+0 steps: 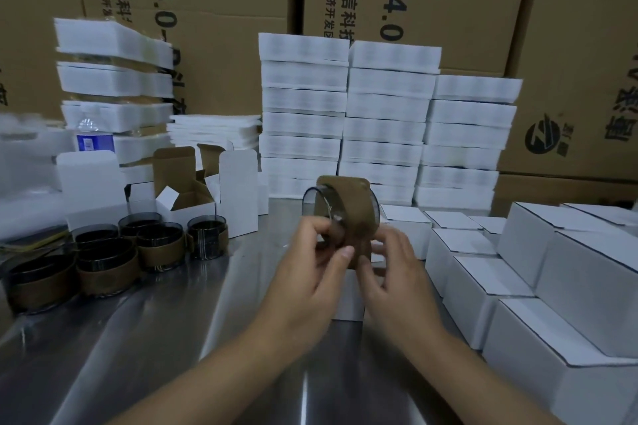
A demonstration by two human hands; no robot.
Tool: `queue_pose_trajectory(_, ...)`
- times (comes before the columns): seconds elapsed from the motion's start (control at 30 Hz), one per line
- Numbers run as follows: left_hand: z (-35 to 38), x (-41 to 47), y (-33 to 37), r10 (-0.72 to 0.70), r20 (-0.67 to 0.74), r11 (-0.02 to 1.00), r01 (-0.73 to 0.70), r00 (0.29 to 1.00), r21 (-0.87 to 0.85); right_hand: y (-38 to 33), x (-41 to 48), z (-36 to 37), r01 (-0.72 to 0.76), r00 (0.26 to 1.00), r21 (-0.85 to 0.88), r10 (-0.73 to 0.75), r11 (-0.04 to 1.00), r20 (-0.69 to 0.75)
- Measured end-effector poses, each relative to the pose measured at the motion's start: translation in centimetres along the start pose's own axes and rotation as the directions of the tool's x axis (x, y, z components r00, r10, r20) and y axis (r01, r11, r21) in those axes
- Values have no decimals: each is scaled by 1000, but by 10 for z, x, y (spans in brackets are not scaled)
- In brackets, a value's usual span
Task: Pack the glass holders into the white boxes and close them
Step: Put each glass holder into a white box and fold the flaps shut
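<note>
Both hands up mid-desk. Left hand (310, 264) grips the rim of a glass holder (340, 205), right hand (393, 274) pinches its brown band. Holder tilted on its side, just above a white box (348, 302) on the desk (207, 338). More holders (103, 259) at left, closed boxes (483, 290) right, open boxes (193, 198) behind.
</note>
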State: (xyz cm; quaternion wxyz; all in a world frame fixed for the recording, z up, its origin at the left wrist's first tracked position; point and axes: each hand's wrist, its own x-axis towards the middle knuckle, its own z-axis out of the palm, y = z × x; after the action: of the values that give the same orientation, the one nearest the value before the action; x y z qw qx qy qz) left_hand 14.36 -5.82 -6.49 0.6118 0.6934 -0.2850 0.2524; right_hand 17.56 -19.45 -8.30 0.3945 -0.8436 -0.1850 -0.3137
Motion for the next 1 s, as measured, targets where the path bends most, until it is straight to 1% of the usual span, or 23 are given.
queue_pose_trajectory(0.07,3,-1,-4,-12,74,998,7,997,61,0,1,-2,-42,999,-5,42,999,15)
queue_pose_trajectory(0.17,-1,-1,-9,-53,112,985,34,992,168,1,3,-5,-78,997,-25,79,997,12)
queue_pose_trajectory(0.3,-6,0,-10,-86,89,949,54,992,310,-1,4,-7,-77,996,-36,78,996,42)
queue_pose_trajectory(0.4,-6,0,-9,-46,39,908,26,998,418,-1,4,-6,-86,995,-21,87,996,40)
queue_pose_trajectory(0.57,-8,0,-4,72,51,763,-87,996,641,0,1,-5,-76,995,-33,78,997,57)
queue_pose_trajectory(0.63,-11,1,-1,85,33,721,-84,996,688,1,1,-4,-69,996,-39,71,997,61)
queue_pose_trajectory(0.7,-14,4,0,73,36,682,-77,997,728,2,0,-2,-60,997,-44,62,997,50)
queue_pose_trajectory(0.83,-20,8,-2,13,136,550,-121,991,827,3,0,0,-11,999,-48,13,999,41)
queue_pose_trajectory(1.0,-22,11,-4,-21,165,488,-134,986,862,4,0,0,10,999,-40,-8,999,45)
